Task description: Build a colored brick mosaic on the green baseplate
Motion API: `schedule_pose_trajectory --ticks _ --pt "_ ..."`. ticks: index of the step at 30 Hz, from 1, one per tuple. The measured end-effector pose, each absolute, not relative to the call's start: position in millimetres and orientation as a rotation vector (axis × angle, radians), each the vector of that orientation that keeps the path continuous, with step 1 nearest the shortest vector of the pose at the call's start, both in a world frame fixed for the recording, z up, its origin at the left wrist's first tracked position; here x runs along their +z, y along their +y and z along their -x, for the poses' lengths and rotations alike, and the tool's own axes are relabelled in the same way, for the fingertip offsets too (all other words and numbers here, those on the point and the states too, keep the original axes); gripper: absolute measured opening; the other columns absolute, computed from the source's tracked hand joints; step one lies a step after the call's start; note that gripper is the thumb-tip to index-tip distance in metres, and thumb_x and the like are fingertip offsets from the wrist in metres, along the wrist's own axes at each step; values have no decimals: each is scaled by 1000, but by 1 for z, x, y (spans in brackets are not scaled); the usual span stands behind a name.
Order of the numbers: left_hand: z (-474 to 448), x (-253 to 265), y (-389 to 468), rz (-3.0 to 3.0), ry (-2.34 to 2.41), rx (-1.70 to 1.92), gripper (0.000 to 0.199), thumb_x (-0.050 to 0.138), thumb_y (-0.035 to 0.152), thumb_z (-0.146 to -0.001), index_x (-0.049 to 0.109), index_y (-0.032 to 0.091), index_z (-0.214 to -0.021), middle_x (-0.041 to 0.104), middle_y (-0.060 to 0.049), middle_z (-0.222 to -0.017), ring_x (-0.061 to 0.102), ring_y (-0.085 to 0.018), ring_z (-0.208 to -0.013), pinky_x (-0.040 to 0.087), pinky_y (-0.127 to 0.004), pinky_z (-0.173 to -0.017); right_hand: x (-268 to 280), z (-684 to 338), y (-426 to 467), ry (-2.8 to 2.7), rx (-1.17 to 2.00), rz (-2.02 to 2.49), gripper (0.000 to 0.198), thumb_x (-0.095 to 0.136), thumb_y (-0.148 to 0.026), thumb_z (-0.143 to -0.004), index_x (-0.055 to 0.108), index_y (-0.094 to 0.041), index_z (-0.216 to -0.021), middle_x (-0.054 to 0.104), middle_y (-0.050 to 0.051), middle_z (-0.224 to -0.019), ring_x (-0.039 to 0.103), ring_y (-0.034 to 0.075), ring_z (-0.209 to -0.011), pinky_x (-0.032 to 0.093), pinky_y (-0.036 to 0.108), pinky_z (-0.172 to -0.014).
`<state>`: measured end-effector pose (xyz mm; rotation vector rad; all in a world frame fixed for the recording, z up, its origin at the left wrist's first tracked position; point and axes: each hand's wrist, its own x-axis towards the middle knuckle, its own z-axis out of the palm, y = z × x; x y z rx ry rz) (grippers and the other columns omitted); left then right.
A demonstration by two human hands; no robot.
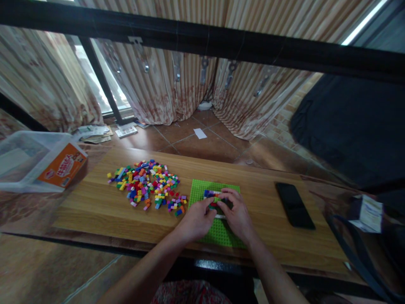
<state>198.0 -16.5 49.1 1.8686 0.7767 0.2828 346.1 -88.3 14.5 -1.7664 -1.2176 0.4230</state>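
Note:
A green studded baseplate [218,236] lies on the wooden board in front of me. On it stands a small build of toy bricks [208,193], with blue, white, orange and red parts showing between my fingers. My left hand [198,218] is over the build's left side, its fingers bent and closed at the bricks. From the right, my right hand [236,213] reaches the same build with thumb and fingers curled together. Whatever sits between the fingertips is too small and too covered to make out. Left of the baseplate spreads a pile of loose coloured bricks [144,185].
A black phone [295,205] lies on the right of the wooden board [104,211]. At the far left stands a clear plastic bin [23,185] with an orange label. Papers [93,133] lie behind it, and a dark bag [348,245] is at the right edge.

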Motion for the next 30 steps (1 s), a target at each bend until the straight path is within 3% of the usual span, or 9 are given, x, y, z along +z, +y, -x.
schedule_pose_trajectory --ticks 15,25,30 --pt "-192 45 -19 -1882 804 251 51 45 20 -83 54 15 -133 70 -7 -96 62 -18 -82 48 -29 -81 21 -348 -85 -1281 469 1752 8 60 -29 -83 65 -25 -87 61 6 -112 53 23 -111 40 44 -101" --pt "-194 54 -19 -1909 840 188 53 45 21 -83 53 13 -135 71 -7 -94 62 -18 -78 47 -27 -74 15 -354 -82 -1136 561 1763 14 67 -31 -73 71 -25 -84 62 6 -113 57 23 -108 40 43 -101" --pt "-195 55 -19 -1916 876 156 53 44 23 -84 53 10 -135 72 -10 -96 63 -20 -79 47 -29 -75 8 -353 -82 -960 629 1726 28 68 -39 -72 70 -23 -94 66 7 -110 61 23 -104 45 42 -96"
